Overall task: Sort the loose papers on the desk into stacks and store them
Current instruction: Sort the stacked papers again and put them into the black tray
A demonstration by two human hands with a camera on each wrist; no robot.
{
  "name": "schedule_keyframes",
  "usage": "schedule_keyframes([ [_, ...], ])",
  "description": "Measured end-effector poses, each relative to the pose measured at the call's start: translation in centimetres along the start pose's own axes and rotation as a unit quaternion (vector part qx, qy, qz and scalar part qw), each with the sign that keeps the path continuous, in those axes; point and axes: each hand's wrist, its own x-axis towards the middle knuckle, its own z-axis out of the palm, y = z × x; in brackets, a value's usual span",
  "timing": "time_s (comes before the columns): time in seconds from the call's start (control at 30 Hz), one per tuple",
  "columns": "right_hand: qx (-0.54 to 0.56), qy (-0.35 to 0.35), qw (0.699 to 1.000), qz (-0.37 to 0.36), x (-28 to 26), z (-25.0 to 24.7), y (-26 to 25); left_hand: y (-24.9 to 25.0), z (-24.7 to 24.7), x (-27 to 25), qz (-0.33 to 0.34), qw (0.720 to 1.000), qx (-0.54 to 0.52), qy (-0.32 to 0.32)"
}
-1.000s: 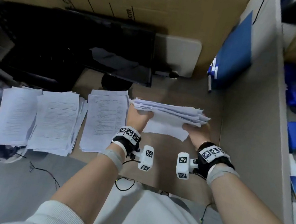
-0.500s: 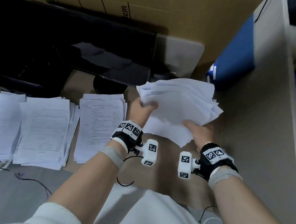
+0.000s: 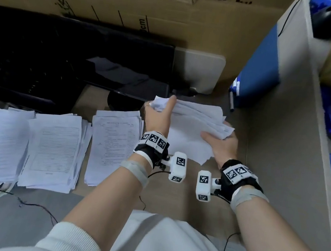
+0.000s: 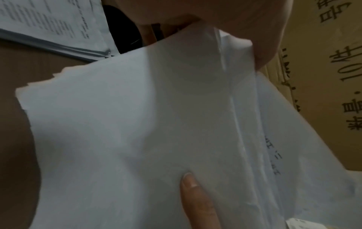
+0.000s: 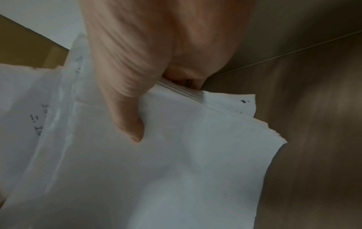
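Papers, a ragged bundle (image 3: 193, 128), are being held above the desk (image 3: 173, 195) between both hands: the left hand (image 3: 158, 118) is gripping its left edge, the right hand (image 3: 220, 143) its right corner. Sheets are sliding unevenly, so loosening both grips slightly and tapping the lower edge on the desk should square them. Three printed stacks (image 3: 55, 150) are lying left of the left hand.

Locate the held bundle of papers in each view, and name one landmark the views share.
Head: bundle of papers, centre, between both hands.
Left wrist: bundle of papers fills most of the frame.
Right wrist: bundle of papers, lower centre.
Shared landmark: printed cardboard box.
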Motion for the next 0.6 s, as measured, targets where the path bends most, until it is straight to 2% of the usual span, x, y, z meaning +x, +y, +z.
schedule_keyframes([
  [0.13,-0.008,-0.039,0.998,0.041,-1.2,-0.8,1.2,-1.4,-0.7,-0.4,0.039,0.999,-0.015,0.005],
  [0.27,-0.007,-0.044,0.998,0.043,-1.9,-1.0,1.4,-1.0,-1.2,-1.1,0.066,0.998,-0.008,0.007],
  [0.37,0.013,-0.032,0.999,0.010,-2.5,-0.6,0.1,-0.8,-1.7,-1.4,0.080,0.996,-0.004,-0.046],
  [0.43,0.014,-0.009,1.000,-0.020,-2.7,-0.3,-1.2,-1.6,-2.2,-1.4,0.102,0.992,0.043,-0.068],
  [0.6,-0.004,0.009,0.996,-0.088,-2.7,0.3,-3.9,-4.0,-3.5,-1.0,0.109,0.986,0.095,-0.082],
])
